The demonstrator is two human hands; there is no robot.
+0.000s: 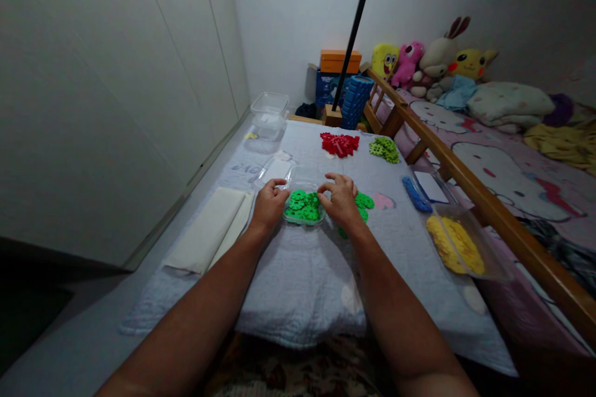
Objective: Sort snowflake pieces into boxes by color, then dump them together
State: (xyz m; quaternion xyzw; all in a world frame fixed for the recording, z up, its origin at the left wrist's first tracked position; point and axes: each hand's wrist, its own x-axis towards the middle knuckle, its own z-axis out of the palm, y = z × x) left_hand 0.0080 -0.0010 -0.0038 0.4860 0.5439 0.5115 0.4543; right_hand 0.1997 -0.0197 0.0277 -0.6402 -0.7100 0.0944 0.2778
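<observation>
A clear plastic container (305, 221) with several flat green plastic pieces (302, 203) in it stands on the cloth between my hands. At its left side my left hand (270, 203) has thumb and forefinger closed on the rim. My right hand (341, 198) is at the right side, its thumb and curled forefinger pinched close to the green pieces inside. Whatever sits between those fingertips is too small to make out. More loose green pieces (364, 201) lie on the cloth just right of my right hand, partly hidden by it.
Red pieces (339, 144) and light green pieces (384, 149) are heaped farther back. On the right lie a container of yellow pieces (454, 245) and a blue bundle (416, 194). A folded cream cloth (207, 229) is left. Clear containers (270, 113) stand back left, and a wooden bed rail (465, 167) borders the right.
</observation>
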